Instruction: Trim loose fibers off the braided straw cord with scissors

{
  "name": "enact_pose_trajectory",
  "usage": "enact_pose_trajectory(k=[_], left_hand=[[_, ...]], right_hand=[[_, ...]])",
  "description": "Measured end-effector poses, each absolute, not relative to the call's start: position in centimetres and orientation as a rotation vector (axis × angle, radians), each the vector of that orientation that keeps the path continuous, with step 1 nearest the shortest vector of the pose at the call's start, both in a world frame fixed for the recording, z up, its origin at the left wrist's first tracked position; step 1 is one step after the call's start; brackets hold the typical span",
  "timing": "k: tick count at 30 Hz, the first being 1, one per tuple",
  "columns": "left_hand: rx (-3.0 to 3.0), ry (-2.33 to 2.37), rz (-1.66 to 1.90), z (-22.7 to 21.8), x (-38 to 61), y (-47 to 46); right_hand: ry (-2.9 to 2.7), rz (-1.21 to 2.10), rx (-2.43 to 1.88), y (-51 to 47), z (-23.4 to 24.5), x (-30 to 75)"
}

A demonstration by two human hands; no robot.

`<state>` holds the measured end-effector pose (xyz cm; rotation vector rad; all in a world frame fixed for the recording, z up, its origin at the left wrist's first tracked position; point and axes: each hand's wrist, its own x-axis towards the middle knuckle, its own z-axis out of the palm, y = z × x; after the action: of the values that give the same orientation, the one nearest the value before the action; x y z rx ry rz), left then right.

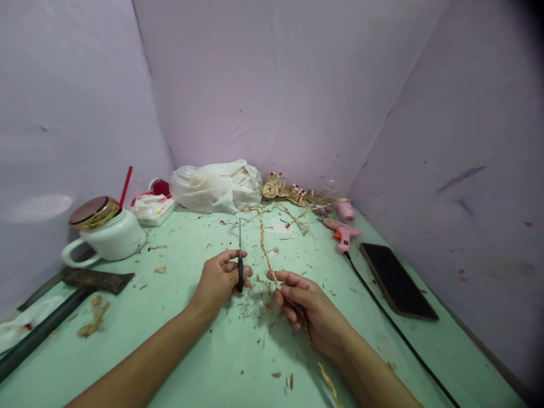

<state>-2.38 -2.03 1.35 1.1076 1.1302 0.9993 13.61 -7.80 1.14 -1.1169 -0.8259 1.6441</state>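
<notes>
My left hand [219, 281] grips black-handled scissors [240, 258], their closed blades pointing away from me. My right hand [304, 303] pinches a braided straw cord [266, 249] against the green table [204, 351]. The cord runs from a pile of straw pieces at the back, through my right fingers, and on toward the near edge under my wrist. Straw scraps lie between the two hands.
A white mug with a gold lid [104, 229] and a hatchet [63, 306] sit at the left. At the back are a plastic bag [219, 186] and woven straw coils [284, 191]. To the right lie a pink glue gun [342, 233] with a black cable and a phone [397, 279].
</notes>
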Motion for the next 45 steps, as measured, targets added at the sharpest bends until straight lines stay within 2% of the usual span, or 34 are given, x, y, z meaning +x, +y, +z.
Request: enact_pose_trajectory(k=[9, 16, 19, 22, 25, 30, 45], left_hand=[[0.915, 0.929, 1.068, 0.8, -1.4, -0.5], [1.042, 1.091, 1.233, 1.3, -0.7, -1.4], [1.120, 1.120, 1.234, 1.1, -0.6, -1.3], [1.369, 1.157, 1.151, 0.9, -1.4, -1.3], [1.919, 1.227, 0.986, 1.0, -3.0, -1.7], [2.644, 1.045, 0.709, 1.1, -4.5, -2.7], [2.911, 1.044, 0.480, 0.8, -4.3, -3.0]], right_hand=[[-0.962, 1.840, -1.160, -8.1, 0.6, 13.1], [-1.108, 1.419, -1.215, -7.2, -0.3, 11.6], [-1.064, 1.402, -1.308, -7.1, -0.5, 11.1], [-0.875, 1.436, -1.344, -7.3, -0.3, 11.4], [-0.707, 1.426, -1.280, -7.3, 0.2, 12.5], [-0.662, 1.358, -1.221, -7.3, 1.2, 14.1], [-0.852, 1.378, -1.253, -7.7, 1.1, 13.8]])
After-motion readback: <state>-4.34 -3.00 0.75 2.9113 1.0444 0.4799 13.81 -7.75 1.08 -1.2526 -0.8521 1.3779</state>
